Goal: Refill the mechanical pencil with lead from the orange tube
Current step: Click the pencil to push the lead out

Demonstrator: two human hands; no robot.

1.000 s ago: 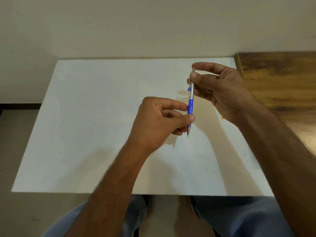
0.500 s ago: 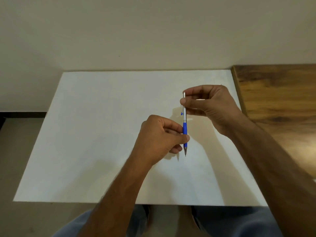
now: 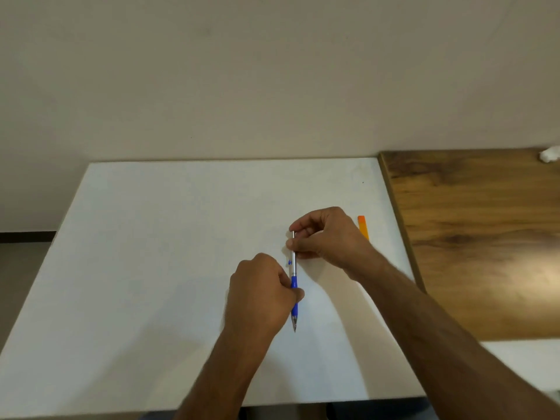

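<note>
the left hand (image 3: 260, 295) curls its fingers around the blue grip section of a mechanical pencil (image 3: 293, 269), holding it low on the barrel. the pencil stands nearly upright as seen from the head camera, its metal tip pointing toward the near edge and its silver upper barrel rising away from the viewer. the right hand (image 3: 327, 234) pinches the top end of the same pencil between thumb and curled fingers, just above the left hand, with a short gap of bare silver barrel showing between the two hands. a small blue clip sticks out on the left side of the barrel in that gap. both hands hover over a white bench (image 3: 157, 253) that fills the middle of the view. the orange tube (image 3: 362, 226) lies flat on the bench just right of the right hand, partly hidden behind it, near the bench's right edge. to the right sits a dark wooden surface (image 3: 478, 237), and a small white object (image 3: 549, 154) rests at its far corner. a plain beige wall (image 3: 242, 80) rises behind.
</note>
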